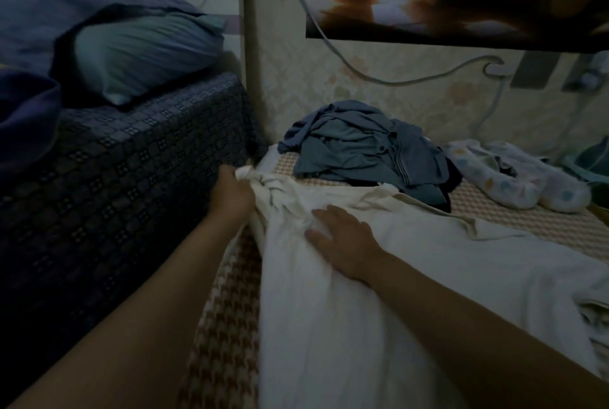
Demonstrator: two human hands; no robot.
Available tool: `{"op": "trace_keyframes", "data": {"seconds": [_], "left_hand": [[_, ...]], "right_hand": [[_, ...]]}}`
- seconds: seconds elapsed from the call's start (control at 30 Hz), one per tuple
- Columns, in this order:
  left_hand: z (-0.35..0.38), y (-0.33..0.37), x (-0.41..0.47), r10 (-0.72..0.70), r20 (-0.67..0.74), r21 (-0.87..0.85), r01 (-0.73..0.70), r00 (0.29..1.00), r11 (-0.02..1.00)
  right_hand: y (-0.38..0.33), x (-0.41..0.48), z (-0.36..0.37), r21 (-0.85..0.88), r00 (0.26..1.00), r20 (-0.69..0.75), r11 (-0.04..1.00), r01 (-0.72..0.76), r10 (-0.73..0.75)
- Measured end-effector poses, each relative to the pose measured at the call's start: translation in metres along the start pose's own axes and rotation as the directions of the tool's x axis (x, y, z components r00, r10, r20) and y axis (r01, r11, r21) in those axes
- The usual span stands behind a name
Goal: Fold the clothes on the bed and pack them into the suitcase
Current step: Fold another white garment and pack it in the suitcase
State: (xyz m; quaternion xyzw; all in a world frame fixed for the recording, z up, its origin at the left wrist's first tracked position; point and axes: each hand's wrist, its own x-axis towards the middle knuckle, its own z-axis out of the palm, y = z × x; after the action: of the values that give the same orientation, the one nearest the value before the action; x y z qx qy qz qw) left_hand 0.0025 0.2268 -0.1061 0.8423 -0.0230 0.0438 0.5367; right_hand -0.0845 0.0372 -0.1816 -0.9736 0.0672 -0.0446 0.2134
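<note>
Fingers of left hand point(232, 192) lost in bunched white garment point(362, 293)

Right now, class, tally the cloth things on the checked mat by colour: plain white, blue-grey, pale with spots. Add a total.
Plain white garment, spread out: 1
Blue-grey crumpled heap: 1 (the pieces within it cannot be told apart)
Pale spotted pieces: 2
Total: 4
</note>
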Motion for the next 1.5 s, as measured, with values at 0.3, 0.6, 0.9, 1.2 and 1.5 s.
{"op": "trace_keyframes", "data": {"seconds": [0.3,0.6,0.9,1.2,1.5], "left_hand": [[-0.007,0.008,0.013,0.557,0.042,0.805,-0.358,0.829,0.473],[0.081,-0.04,-0.005,-0.051,0.696,0.636,-0.582,0.716,0.506],[0.142,0.014,-0.013,0.538,0.633,0.374,-0.828,0.557,0.418],[0.194,0.034,0.004,0.478,0.769,0.512,-0.857,0.425,-0.062],[0.238,0.056,-0.011,0.63,0.729,0.415,-0.905,0.269,-0.094]], "right_hand": [[0.017,-0.011,-0.006,-0.17,0.989,0.147,0.985,-0.006,0.031],[0.074,-0.002,-0.036,-0.277,0.968,-0.207,0.94,-0.198,0.143],[0.131,-0.004,-0.049,-0.255,0.924,-0.322,0.922,-0.292,0.204],[0.184,-0.027,-0.085,-0.532,0.915,-0.403,0.808,-0.252,0.02],[0.219,-0.025,-0.086,-0.671,0.883,-0.444,0.709,-0.217,-0.15]]}}
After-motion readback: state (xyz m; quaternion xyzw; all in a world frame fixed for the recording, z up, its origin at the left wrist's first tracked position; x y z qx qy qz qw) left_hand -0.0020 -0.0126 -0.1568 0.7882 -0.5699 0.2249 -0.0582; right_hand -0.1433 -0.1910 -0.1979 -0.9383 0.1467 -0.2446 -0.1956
